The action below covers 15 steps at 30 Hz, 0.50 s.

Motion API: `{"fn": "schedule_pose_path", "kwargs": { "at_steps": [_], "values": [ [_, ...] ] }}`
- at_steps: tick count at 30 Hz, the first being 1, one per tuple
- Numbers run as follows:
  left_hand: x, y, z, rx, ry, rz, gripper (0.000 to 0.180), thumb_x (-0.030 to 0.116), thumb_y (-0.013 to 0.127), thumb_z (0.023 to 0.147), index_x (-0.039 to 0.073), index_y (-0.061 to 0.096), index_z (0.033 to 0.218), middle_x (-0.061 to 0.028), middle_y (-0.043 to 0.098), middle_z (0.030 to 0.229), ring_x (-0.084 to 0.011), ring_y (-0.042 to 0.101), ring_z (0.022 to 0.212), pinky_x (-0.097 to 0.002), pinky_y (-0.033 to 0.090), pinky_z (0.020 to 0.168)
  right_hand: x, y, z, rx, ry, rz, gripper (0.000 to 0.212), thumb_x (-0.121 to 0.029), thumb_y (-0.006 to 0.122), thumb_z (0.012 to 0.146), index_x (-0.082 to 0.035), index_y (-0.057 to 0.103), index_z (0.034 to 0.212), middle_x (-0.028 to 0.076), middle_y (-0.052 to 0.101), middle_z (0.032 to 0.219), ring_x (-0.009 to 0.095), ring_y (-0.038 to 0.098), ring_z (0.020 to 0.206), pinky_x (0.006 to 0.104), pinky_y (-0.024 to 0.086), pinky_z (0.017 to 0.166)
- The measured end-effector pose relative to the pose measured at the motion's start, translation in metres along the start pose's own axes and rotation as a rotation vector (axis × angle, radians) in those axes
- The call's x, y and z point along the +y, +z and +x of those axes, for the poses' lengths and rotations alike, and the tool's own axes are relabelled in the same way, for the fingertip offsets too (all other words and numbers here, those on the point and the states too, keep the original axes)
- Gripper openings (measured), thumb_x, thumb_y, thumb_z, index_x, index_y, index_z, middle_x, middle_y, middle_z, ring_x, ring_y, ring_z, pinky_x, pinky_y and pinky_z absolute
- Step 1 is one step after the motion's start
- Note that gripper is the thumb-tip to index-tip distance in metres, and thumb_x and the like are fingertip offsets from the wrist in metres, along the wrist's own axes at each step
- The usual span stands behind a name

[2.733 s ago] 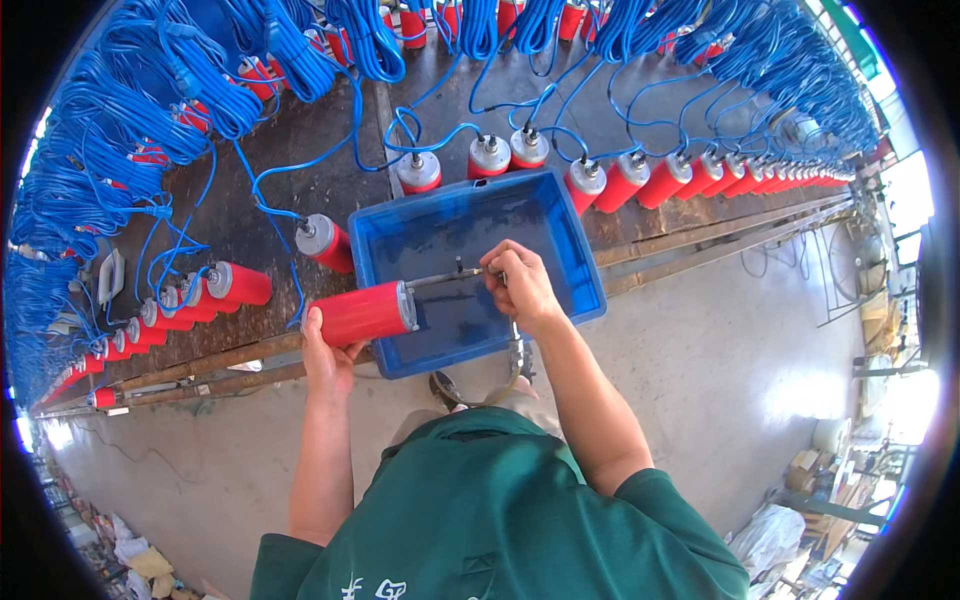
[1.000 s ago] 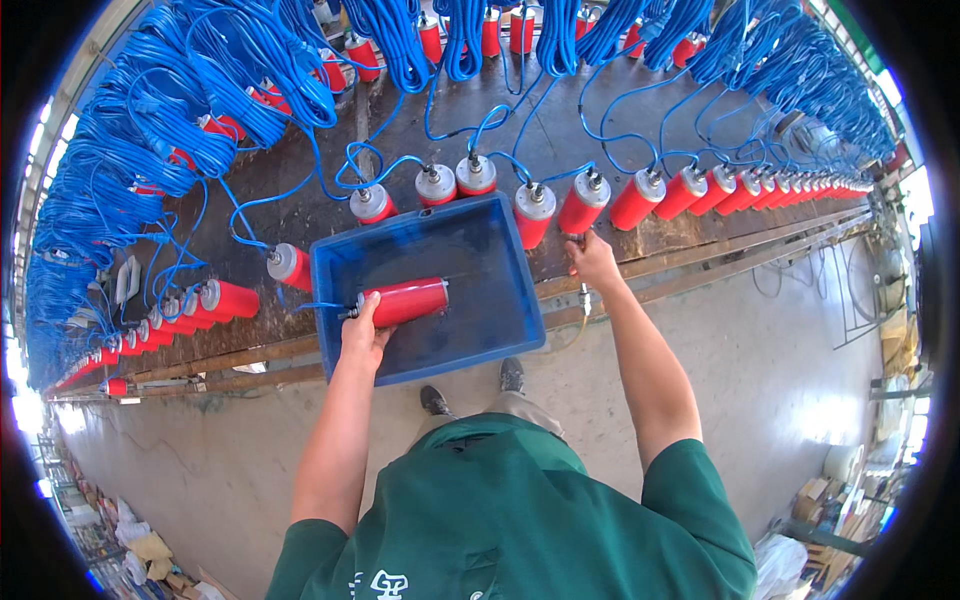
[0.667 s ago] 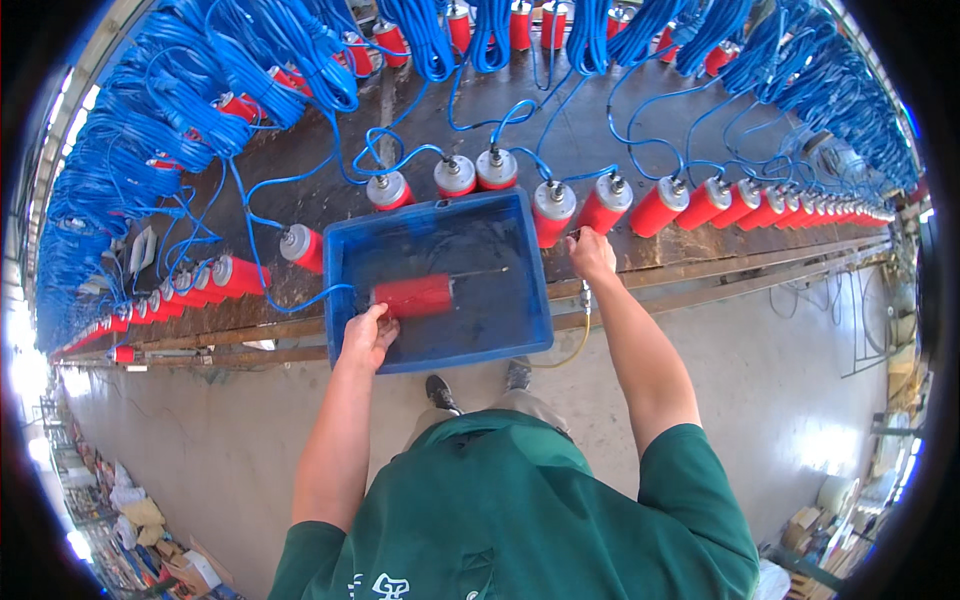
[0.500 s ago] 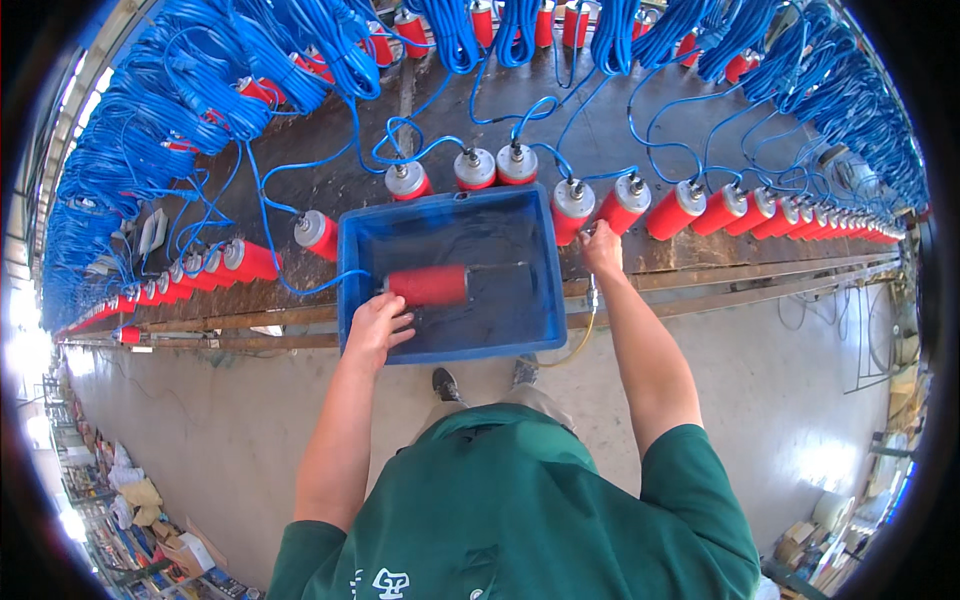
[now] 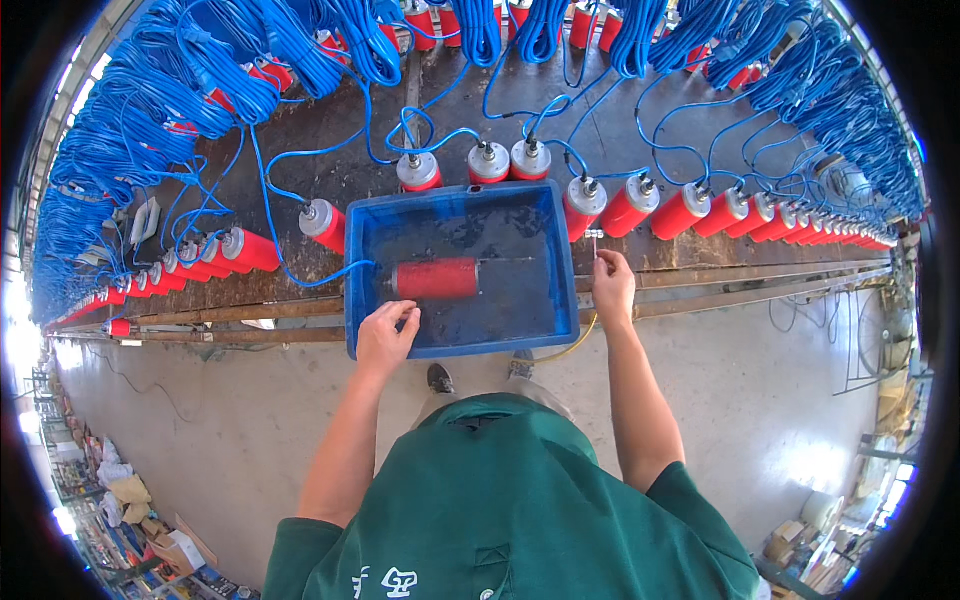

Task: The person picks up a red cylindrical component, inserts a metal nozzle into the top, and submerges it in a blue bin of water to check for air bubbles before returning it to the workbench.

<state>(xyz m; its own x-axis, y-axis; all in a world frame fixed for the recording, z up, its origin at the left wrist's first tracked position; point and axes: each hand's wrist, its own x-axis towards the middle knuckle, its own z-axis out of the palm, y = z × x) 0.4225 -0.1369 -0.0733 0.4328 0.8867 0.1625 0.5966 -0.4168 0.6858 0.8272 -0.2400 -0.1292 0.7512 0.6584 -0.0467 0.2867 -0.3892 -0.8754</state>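
Observation:
A blue tray (image 5: pixel 460 350) holds what looks like dark water. In it lies a red cylinder (image 5: pixel 436 278) with metal ends, on its side. A blue cable (image 5: pixel 330 278) runs over the tray's left rim toward it. My left hand (image 5: pixel 388 335) is over the front left rim, just short of the cylinder; its fingers are bent, thumb apart, holding nothing. To the right of the tray, my right hand (image 5: pixel 613 288) pinches a thin stem below a small metal fitting (image 5: pixel 594 234). Above that fitting stand two red cylinders with metal caps, one of them (image 5: pixel 628 207) leaning.
A row of capped red cylinders (image 5: pixel 735 208) lines the right table edge, another row (image 5: pixel 205 258) the left. Bundled blue cables (image 5: pixel 210 80) crowd the far side. A yellow hose (image 5: pixel 575 347) hangs below the tray's right corner. Boxes (image 5: pixel 180 550) lie on the floor at lower left.
My right hand has drawn back toward me from the standing cylinders, and the metal fitting now shows above it. My left hand has pulled back from the cylinder in the tray.

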Motion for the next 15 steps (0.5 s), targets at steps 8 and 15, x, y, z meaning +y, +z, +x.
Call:
{"fn": "schedule_pose_path", "kwargs": {
  "at_steps": [8,15],
  "values": [
    [0.019,-0.002,0.0,-0.013,-0.012,0.148,0.031,0.028,0.072,0.099,0.003,0.074,0.08,-0.0167,0.072,0.081,-0.0408,0.069,0.075,-0.0493,0.053,0.066,-0.077,0.021,-0.078,0.016,-0.208,-0.008,0.032,-0.009,0.069,0.099,-0.002,0.066,0.13,0.02,0.063,0.136,0.035,0.064,0.12,0.0435,0.052,0.104],
    [0.017,0.001,-0.002,0.002,-0.013,0.143,0.033,0.03,0.071,0.1,0.003,0.075,0.081,-0.0167,0.072,0.08,-0.0405,0.07,0.074,-0.0492,0.053,0.065,-0.079,0.031,-0.086,0.075,-0.435,-0.341,0.046,-0.006,0.073,0.088,-0.006,0.063,0.133,0.017,0.057,0.146,0.041,0.054,0.133,0.0508,0.044,0.114]
  ]
}}
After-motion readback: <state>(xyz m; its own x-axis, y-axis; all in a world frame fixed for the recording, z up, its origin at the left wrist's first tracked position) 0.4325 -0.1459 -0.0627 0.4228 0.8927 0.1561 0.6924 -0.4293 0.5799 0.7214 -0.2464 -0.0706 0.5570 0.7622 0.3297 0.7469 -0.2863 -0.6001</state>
